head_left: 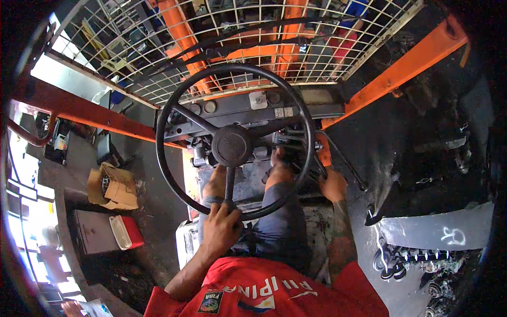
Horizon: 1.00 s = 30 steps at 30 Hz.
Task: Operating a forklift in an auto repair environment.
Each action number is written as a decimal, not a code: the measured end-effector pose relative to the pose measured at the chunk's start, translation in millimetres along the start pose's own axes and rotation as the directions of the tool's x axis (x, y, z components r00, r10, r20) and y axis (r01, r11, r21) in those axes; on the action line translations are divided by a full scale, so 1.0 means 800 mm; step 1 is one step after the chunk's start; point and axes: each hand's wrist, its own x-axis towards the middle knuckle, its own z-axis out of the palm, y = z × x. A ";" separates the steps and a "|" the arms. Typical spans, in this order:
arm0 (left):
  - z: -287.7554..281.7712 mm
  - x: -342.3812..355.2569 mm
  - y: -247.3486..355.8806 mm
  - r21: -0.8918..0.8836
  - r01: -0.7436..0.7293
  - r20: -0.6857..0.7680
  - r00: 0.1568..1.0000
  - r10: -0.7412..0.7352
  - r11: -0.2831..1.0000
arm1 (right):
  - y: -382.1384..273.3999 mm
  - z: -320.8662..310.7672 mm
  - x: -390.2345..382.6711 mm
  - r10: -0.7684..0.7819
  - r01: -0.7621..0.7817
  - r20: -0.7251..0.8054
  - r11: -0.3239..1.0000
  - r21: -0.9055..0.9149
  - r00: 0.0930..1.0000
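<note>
A large black steering wheel point(231, 146) fills the middle of the view, in front of my seat. My left hand point(222, 226) is closed round the bottom of its rim, near the lower spoke. To the right of the wheel, my right hand point(332, 185) is wrapped round the end of a dark lever point(320, 165) beside an orange upright; its fingertips are partly hidden. A second, longer black lever point(348, 165) slants down to the right, apart from that hand. My bare legs reach under the wheel, where the feet are mostly hidden.
A pale wire mesh guard point(253, 39) stands ahead, with orange mast beams beyond it. Orange posts point(396, 71) flank the cab. On the left lie an open cardboard box point(117, 187) and a red and white case point(127, 232). Machine parts and a grey panel point(433, 227) lie at right.
</note>
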 end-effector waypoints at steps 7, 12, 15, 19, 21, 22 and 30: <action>-0.003 0.002 0.000 0.005 0.034 0.009 0.999 -0.034 0.999 | -0.018 -0.016 0.000 0.043 -0.043 0.016 0.999 0.009 0.999; -0.001 -0.001 -0.001 0.000 0.018 -0.010 1.000 -0.018 1.000 | -0.023 -0.024 -0.004 0.074 -0.075 0.038 0.997 0.010 0.997; -0.002 -0.002 -0.002 0.007 0.009 -0.006 1.000 -0.009 1.000 | -0.023 -0.024 -0.004 0.081 -0.081 0.034 0.997 -0.007 0.996; -0.006 0.000 0.002 -0.007 0.005 -0.007 1.000 -0.005 1.000 | -0.016 -0.015 -0.002 0.087 -0.086 0.028 0.996 -0.034 0.996; -0.005 -0.003 0.002 -0.006 0.005 -0.010 1.000 -0.005 1.000 | -0.012 -0.013 -0.004 0.080 -0.080 0.020 0.996 -0.026 0.997; -0.004 -0.004 0.002 -0.008 0.009 -0.004 1.000 -0.009 1.000 | -0.009 -0.011 -0.006 0.077 -0.077 0.020 0.997 -0.020 0.997; -0.007 0.001 0.008 0.010 0.006 0.012 1.000 -0.006 1.000 | 0.010 0.007 0.001 -0.019 0.017 -0.078 1.000 -0.022 0.997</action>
